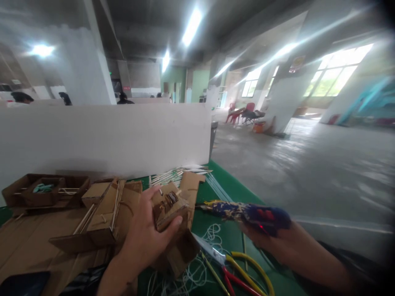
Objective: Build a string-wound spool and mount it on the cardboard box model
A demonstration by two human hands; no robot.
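Left hand (145,230) clamped on cardboard piece (173,205), thumb toward 2 o'clock; right hand (274,242) grasping glue gun (253,214), nozzle at 9 o'clock

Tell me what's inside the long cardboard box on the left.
The long box holds a smaller box with a greenish bundle inside, and pale strips beside it. Its walls hide the floor.

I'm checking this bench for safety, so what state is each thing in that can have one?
Glue gun: in the right hand, red light lit, nozzle toward the cardboard piece.
Cardboard piece: held upright-ish in the left hand.
Scissors: lying free, blades apparently together.
White string: loose, tangled.
Cardboard box: open-topped, with a teal item inside.
Ceiling light: on.
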